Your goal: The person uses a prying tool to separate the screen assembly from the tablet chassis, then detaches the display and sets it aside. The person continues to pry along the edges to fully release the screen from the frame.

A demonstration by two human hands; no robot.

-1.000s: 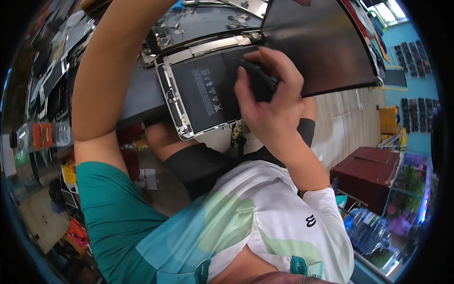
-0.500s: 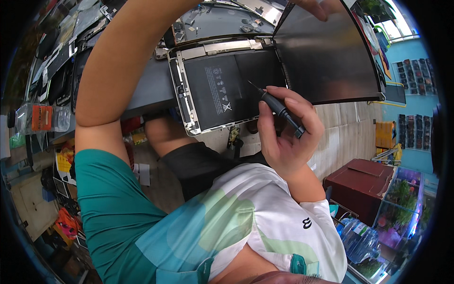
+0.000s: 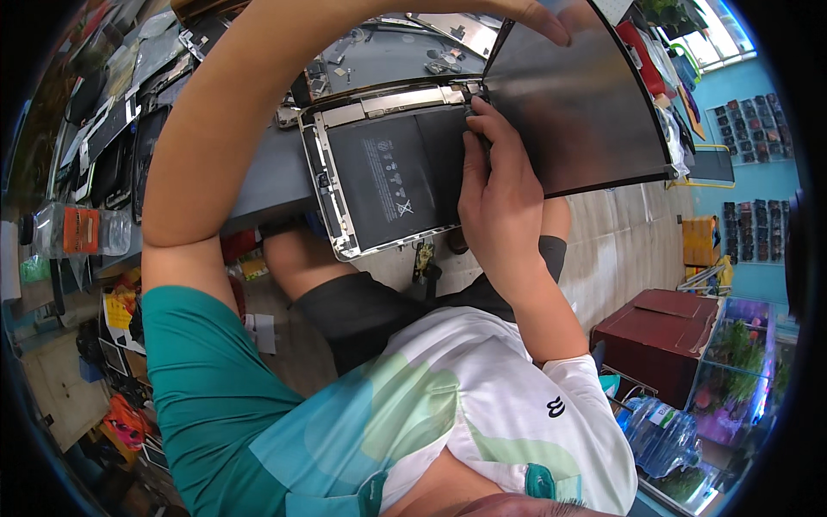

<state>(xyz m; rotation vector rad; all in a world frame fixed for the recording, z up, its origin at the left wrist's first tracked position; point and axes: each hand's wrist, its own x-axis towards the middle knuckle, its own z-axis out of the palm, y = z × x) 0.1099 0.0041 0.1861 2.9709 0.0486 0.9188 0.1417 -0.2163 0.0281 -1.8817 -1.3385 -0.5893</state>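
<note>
Two hands attend the opened tablet (image 3: 376,105), which lies directly ahead of you, its near left corner projecting past the edge of the gray table (image 3: 269,185). Note the governing relation: the fingertips of your right hand (image 3: 504,177) sit at the tablet's upper right corner, where the body meets the raised screen (image 3: 577,103). The right hand is therefore the nearer; your left hand (image 3: 536,17) is at the screen's far upper edge. The tablet's long axis appears to run left to right, although your right hand hides part of that end. Your right thumb and fingers are closed around a dark, slim tool (image 3: 471,110), mostly covered; its tip cannot be made out. Your left hand touches the screen with one digit on the inner face; whether it pinches the edge, you cannot tell. The black battery (image 3: 435,185) carries pale print: fine lines, a row of symbols and a crossed-out bin, the lines too small to read. An orange label (image 3: 81,230) with dark print wraps the clear bottle (image 3: 115,233) at left.
</note>
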